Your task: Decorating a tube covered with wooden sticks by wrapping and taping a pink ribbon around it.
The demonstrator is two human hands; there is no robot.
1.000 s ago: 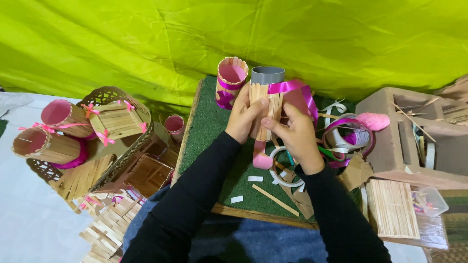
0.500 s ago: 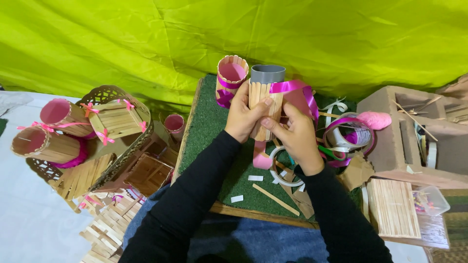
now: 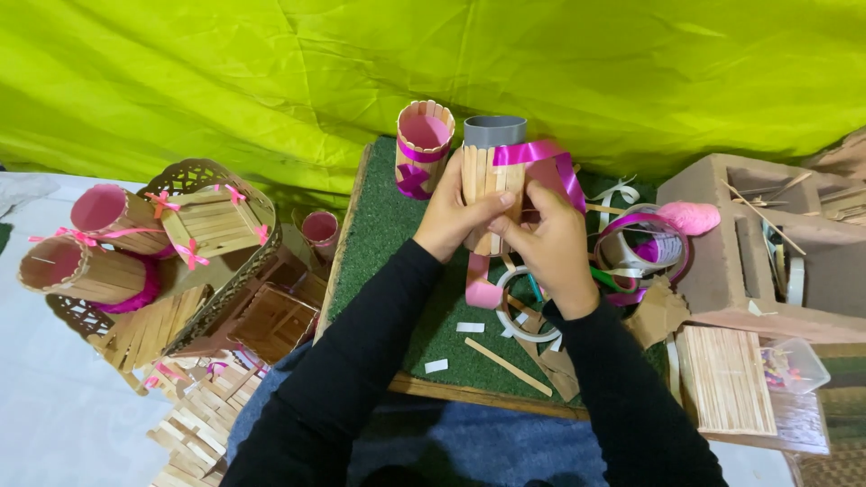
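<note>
My left hand (image 3: 454, 219) and right hand (image 3: 548, 245) were both closed around the stick-clad grey tube (image 3: 492, 171), holding it upright between them above the green mat (image 3: 388, 234). A pink ribbon (image 3: 539, 155) wrapped its top, just above my right fingers. A finished stick cup (image 3: 424, 144) stood just behind, left.

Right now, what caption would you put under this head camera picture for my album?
Two hands, left hand and right hand, hold a stick-covered grey tube wrapped with pink ribbon above a green mat.
</note>
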